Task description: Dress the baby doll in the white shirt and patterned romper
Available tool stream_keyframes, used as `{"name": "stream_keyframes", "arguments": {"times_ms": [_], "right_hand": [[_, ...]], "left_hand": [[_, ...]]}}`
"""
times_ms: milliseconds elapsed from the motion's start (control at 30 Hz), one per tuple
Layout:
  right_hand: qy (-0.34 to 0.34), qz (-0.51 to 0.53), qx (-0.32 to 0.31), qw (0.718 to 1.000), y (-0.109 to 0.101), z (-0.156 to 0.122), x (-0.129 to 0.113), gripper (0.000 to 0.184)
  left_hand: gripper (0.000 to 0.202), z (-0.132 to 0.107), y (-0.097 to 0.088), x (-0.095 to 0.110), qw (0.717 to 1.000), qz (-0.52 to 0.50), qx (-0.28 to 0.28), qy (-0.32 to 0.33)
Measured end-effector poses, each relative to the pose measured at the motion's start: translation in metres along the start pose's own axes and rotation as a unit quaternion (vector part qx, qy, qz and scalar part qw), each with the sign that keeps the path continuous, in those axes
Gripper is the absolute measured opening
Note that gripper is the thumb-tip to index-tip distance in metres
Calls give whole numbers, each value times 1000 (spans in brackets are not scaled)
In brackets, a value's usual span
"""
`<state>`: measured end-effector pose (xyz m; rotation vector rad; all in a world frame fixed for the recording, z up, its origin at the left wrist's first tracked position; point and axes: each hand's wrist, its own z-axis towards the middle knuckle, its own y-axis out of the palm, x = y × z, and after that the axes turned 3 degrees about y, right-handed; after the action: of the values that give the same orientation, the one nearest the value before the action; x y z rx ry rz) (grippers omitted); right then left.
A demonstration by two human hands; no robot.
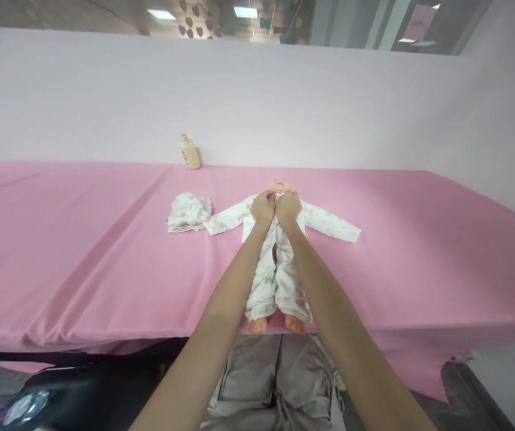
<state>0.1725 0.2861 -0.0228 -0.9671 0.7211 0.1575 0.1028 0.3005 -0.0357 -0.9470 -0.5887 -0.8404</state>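
Note:
A baby doll (279,184) lies on its back with its feet toward me, dressed in a white patterned long-sleeved baby top (332,225) and matching trousers (264,284). The sleeves spread out flat to both sides. My left hand (263,206) and my right hand (288,206) are side by side at the doll's upper chest, just below its chin. Each is closed on the front of the top near the neckline; the fingertips are mostly hidden behind the knuckles. Bare doll feet (294,324) stick out of the trouser legs at the table's front edge.
Folded white patterned cloth (189,212) sits left of the doll, touching the left cuff. A cream pump bottle (190,152) stands by the white wall. Pink cloth (105,257) covers the table. Something black (100,383) is below the front edge at left.

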Motion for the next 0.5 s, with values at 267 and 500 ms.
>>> {"name": "stream_keyframes", "arguments": {"times_ms": [267,500], "right_hand": [[46,64,41,996,-4,-4,11,26],[22,119,53,991,-3,-7,12,24]], "left_hand": [[21,-2,-2,1,998,-39,-19,47],[23,-4,-6,6,998,25,-43,41]]}}
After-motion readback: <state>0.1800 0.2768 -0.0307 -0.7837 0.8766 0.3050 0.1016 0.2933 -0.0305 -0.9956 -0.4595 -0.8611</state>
